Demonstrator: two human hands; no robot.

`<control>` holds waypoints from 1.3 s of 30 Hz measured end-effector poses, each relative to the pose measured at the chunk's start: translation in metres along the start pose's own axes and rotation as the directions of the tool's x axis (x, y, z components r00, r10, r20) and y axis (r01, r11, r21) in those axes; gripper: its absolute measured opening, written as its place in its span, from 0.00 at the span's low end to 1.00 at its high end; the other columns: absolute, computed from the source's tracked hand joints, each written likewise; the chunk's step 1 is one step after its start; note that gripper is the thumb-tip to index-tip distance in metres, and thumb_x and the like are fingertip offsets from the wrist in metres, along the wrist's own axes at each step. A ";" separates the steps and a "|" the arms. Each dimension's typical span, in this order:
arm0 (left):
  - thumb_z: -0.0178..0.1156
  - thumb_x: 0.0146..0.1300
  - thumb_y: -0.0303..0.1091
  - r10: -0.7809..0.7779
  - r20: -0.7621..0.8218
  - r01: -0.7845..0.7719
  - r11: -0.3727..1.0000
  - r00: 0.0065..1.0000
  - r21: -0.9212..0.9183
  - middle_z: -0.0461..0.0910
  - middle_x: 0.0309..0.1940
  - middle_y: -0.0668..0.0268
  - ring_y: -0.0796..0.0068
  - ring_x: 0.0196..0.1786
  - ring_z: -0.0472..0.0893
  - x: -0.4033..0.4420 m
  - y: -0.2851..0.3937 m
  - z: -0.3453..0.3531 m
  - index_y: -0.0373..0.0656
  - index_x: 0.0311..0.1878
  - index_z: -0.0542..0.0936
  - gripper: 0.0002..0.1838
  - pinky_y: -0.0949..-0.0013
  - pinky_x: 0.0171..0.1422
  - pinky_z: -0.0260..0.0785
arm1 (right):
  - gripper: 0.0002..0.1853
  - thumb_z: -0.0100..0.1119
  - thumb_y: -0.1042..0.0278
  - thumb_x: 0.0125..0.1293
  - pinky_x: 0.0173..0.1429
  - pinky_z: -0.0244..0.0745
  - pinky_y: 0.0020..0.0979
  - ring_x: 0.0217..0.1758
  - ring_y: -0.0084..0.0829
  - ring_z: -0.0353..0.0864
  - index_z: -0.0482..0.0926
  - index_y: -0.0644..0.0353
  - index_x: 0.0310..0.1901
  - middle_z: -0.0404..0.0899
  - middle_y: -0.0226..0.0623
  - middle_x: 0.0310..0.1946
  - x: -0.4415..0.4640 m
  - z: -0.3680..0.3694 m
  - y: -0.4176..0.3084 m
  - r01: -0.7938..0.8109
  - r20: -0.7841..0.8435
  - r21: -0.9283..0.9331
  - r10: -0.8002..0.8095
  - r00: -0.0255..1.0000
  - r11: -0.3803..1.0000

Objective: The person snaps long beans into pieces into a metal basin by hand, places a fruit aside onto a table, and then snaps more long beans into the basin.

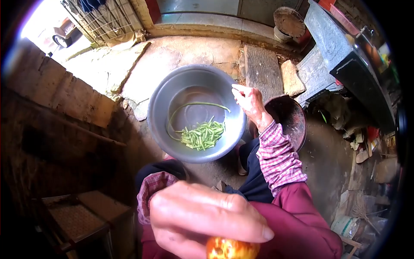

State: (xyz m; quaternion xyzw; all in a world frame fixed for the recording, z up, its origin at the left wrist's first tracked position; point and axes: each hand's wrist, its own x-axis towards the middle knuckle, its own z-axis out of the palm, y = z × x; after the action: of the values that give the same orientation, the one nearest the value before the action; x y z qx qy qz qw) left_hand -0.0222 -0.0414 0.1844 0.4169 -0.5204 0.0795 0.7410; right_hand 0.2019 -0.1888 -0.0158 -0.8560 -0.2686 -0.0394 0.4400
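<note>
A grey basin (157, 125) stands on the ground in front of me. In it lies a pile of cut green bean pieces (202, 135), with one long uncut bean (202, 103) curving round behind them. My right hand (250, 103) is closed at the basin's right rim, fingers bent over the edge. Close to the camera, my left hand (202, 211) curls round a shiny, mottled orange and yellow rounded thing (230, 249). Only its top shows, so its kind is unclear.
A dark bucket (297, 125) stands right of the basin, partly behind my right arm. A stone slab (263, 71) and a loose stone (292, 77) lie beyond. At left are a low wall (56, 88) and a wooden seat (77, 220). Clutter lines the right side.
</note>
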 end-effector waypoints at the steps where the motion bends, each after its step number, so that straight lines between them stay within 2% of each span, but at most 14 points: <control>1: 0.66 0.63 0.31 -0.080 -0.053 0.075 0.994 0.995 -0.075 0.79 0.40 0.29 0.45 0.37 0.85 0.000 0.003 0.001 0.17 0.50 0.74 0.23 0.55 0.41 0.81 | 0.12 0.62 0.62 0.67 0.34 0.75 0.41 0.29 0.46 0.82 0.85 0.58 0.47 0.81 0.47 0.25 -0.002 0.000 0.000 -0.010 0.009 -0.004 0.010 1.000 1.000; 4: 0.72 0.53 0.33 -0.327 -0.448 0.208 0.933 0.832 -0.293 0.79 0.35 0.27 0.55 0.25 0.84 -0.001 -0.009 0.001 0.25 0.56 0.65 0.34 0.66 0.26 0.79 | 0.12 0.62 0.62 0.67 0.35 0.75 0.40 0.29 0.46 0.82 0.85 0.58 0.47 0.81 0.47 0.25 0.000 0.000 -0.002 -0.014 0.022 -0.013 0.014 1.000 1.000; 5: 0.72 0.50 0.34 -0.493 -0.548 0.342 0.868 0.676 -0.359 0.78 0.37 0.27 0.59 0.21 0.81 0.001 -0.008 -0.004 0.29 0.60 0.60 0.39 0.69 0.24 0.75 | 0.12 0.62 0.62 0.67 0.35 0.75 0.40 0.29 0.46 0.82 0.85 0.58 0.47 0.81 0.47 0.25 -0.001 0.000 -0.003 -0.006 0.017 -0.018 0.006 1.000 1.000; 11: 0.64 0.56 0.40 -0.486 -0.552 0.316 0.870 0.677 -0.379 0.78 0.34 0.34 0.66 0.16 0.75 -0.013 -0.040 -0.036 0.35 0.60 0.66 0.31 0.71 0.26 0.70 | 0.12 0.62 0.63 0.67 0.34 0.75 0.41 0.29 0.47 0.83 0.85 0.58 0.47 0.81 0.48 0.26 0.001 -0.003 -0.009 0.035 0.011 -0.060 -0.034 0.999 0.998; 16: 0.63 0.57 0.41 -0.470 -0.525 0.306 0.877 0.709 -0.370 0.77 0.31 0.39 0.69 0.15 0.72 -0.015 -0.043 -0.038 0.33 0.62 0.68 0.33 0.70 0.25 0.67 | 0.12 0.62 0.63 0.67 0.35 0.76 0.41 0.30 0.47 0.83 0.85 0.58 0.47 0.81 0.48 0.27 0.002 -0.001 -0.011 0.087 0.000 -0.029 -0.087 0.996 0.996; 20: 0.63 0.55 0.44 -0.480 -0.537 0.360 0.877 0.694 -0.318 0.77 0.28 0.42 0.70 0.15 0.72 -0.012 -0.036 -0.031 0.30 0.61 0.71 0.34 0.70 0.25 0.68 | 0.12 0.62 0.64 0.67 0.37 0.77 0.40 0.32 0.47 0.84 0.85 0.59 0.48 0.82 0.50 0.29 0.003 0.001 -0.013 0.026 0.033 -0.007 -0.026 0.999 1.000; 21: 0.63 0.54 0.47 -0.462 -0.548 0.393 0.886 0.698 -0.246 0.78 0.27 0.42 0.69 0.15 0.73 -0.009 -0.030 -0.025 0.27 0.60 0.72 0.36 0.70 0.23 0.67 | 0.12 0.62 0.64 0.67 0.37 0.77 0.40 0.32 0.47 0.84 0.85 0.59 0.48 0.82 0.50 0.29 0.003 0.003 -0.011 0.017 0.035 0.001 -0.017 0.999 1.000; 23: 0.64 0.58 0.43 -0.384 -0.453 0.346 0.923 0.804 -0.169 0.78 0.34 0.39 0.61 0.26 0.76 -0.006 -0.019 -0.013 0.22 0.59 0.72 0.33 0.65 0.33 0.70 | 0.13 0.62 0.63 0.67 0.36 0.77 0.39 0.32 0.46 0.84 0.85 0.60 0.48 0.82 0.49 0.28 0.004 0.009 -0.003 0.038 0.027 0.008 -0.038 0.999 0.999; 25: 0.64 0.62 0.39 -0.230 -0.180 0.190 0.957 0.956 -0.218 0.78 0.41 0.36 0.53 0.37 0.79 -0.003 -0.009 -0.014 0.18 0.57 0.73 0.31 0.60 0.42 0.74 | 0.15 0.61 0.65 0.68 0.35 0.78 0.31 0.28 0.31 0.82 0.84 0.61 0.52 0.82 0.40 0.26 0.003 0.007 -0.005 0.044 0.074 -0.034 -0.042 0.996 0.998; 26: 0.64 0.64 0.37 -0.151 -0.082 0.127 0.962 0.985 -0.243 0.78 0.45 0.34 0.49 0.42 0.81 -0.002 -0.005 -0.011 0.15 0.57 0.73 0.30 0.57 0.47 0.75 | 0.16 0.61 0.65 0.69 0.34 0.78 0.28 0.26 0.24 0.81 0.83 0.61 0.55 0.82 0.36 0.25 0.004 0.006 -0.006 0.052 0.097 -0.053 -0.047 0.994 0.997; 27: 0.64 0.66 0.35 -0.089 -0.030 0.079 0.966 0.996 -0.247 0.78 0.48 0.33 0.45 0.48 0.82 -0.003 -0.005 -0.006 0.13 0.56 0.73 0.28 0.55 0.52 0.77 | 0.15 0.61 0.64 0.68 0.35 0.77 0.31 0.27 0.31 0.82 0.84 0.61 0.53 0.82 0.39 0.25 0.004 0.008 -0.005 0.033 0.087 -0.036 -0.030 0.996 0.999; 29: 0.62 0.68 0.34 0.071 -0.008 -0.071 0.979 0.997 -0.189 0.79 0.45 0.32 0.44 0.44 0.83 0.000 -0.014 0.006 0.11 0.55 0.74 0.27 0.55 0.48 0.78 | 0.13 0.62 0.62 0.67 0.35 0.76 0.39 0.29 0.44 0.84 0.85 0.59 0.48 0.82 0.46 0.26 0.004 0.012 -0.004 -0.003 0.064 0.003 0.003 0.998 1.000; 33: 0.61 0.70 0.34 0.116 -0.075 -0.129 0.971 0.990 -0.203 0.78 0.46 0.31 0.44 0.45 0.83 -0.002 -0.013 0.022 0.11 0.55 0.73 0.27 0.54 0.50 0.77 | 0.13 0.62 0.62 0.67 0.35 0.76 0.39 0.29 0.43 0.83 0.85 0.58 0.48 0.82 0.46 0.26 0.004 0.011 -0.010 -0.016 0.070 0.008 0.015 0.997 1.000; 39: 0.57 0.72 0.31 0.173 -0.126 -0.182 0.981 0.977 -0.061 0.79 0.40 0.34 0.49 0.38 0.83 -0.003 -0.005 0.028 0.13 0.49 0.78 0.21 0.60 0.41 0.78 | 0.13 0.62 0.62 0.67 0.34 0.76 0.39 0.28 0.42 0.83 0.85 0.58 0.48 0.81 0.45 0.25 0.004 0.015 -0.012 0.008 0.074 -0.015 -0.007 0.997 1.000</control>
State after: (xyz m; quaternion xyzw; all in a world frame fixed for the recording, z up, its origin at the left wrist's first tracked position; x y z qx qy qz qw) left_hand -0.0403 -0.0629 0.1822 0.3360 -0.5123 0.1514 0.7757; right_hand 0.1967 -0.1698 -0.0156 -0.8590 -0.2877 -0.0114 0.4232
